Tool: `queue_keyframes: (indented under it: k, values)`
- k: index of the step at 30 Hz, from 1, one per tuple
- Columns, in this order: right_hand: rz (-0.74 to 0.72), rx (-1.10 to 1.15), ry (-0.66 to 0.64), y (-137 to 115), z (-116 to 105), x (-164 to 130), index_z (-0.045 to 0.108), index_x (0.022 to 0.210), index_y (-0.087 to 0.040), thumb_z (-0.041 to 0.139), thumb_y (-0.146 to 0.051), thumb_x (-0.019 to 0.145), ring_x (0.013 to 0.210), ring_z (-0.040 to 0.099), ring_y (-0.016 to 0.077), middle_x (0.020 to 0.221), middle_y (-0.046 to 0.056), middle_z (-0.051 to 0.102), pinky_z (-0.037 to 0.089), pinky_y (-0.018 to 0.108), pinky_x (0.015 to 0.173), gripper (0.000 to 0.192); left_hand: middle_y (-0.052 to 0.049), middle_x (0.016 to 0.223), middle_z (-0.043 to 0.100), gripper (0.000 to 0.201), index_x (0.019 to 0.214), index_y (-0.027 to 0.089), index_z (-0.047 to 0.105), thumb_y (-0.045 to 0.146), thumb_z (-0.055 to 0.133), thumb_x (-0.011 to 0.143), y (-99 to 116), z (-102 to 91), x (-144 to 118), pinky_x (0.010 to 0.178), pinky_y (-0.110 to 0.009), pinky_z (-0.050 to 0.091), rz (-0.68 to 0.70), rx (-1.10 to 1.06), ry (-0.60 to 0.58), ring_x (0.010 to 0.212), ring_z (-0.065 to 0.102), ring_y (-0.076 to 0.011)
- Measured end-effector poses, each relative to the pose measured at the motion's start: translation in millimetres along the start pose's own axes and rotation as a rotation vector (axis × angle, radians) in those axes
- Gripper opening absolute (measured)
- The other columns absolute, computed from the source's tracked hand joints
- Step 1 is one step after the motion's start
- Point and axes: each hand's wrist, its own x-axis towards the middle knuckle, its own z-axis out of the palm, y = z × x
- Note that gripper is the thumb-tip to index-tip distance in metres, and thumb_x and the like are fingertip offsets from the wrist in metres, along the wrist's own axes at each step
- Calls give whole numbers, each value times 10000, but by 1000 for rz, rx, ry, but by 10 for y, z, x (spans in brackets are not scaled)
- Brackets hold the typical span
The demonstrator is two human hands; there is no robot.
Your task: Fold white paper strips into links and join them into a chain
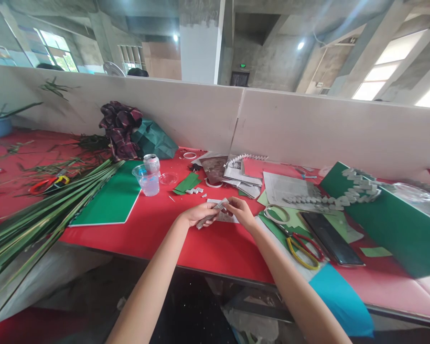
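A narrow folded strip of printed paper [203, 223] is pinched in my left hand [199, 213], above the red table [157, 239]. My right hand [239, 210] has its fingers closed on the upper end of the same strip. Under my hands lies a flat piece of printed paper [229, 218], partly covered by them. Just beyond are small white folded paper pieces [194, 190] and green paper [187, 183]. A chain of folded paper links [351, 195] lies to the right, partly over a green board [380, 224].
Scissors [303, 248] with red and yellow handles and a black phone [331, 239] lie at right. A plastic cup [149, 184] and a can [151, 164] stand left of centre. Long green leaves [57, 205] cross a green notebook [107, 210]. A white partition [290, 124] runs behind.
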Motion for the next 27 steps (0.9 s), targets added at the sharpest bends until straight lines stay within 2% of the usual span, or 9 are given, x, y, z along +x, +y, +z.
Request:
queue_keyframes:
  k: [8,27]
  values:
    - [-11,-46,139,62,65,-19,577,713,-172,602,-520,768,546,485,125,618,8,580,357,234,494,353,35,673,485,448,1016,176,516,554,586,787,-67,-35,51,400,-200,245,89,39,33,442,383,-42]
    - [-22,-24,145,29,84,-25,615,739,-167,602,-499,774,592,525,148,656,33,628,363,255,523,333,34,618,490,428,997,167,537,550,559,808,-50,-11,39,385,-189,256,114,76,66,428,382,-48]
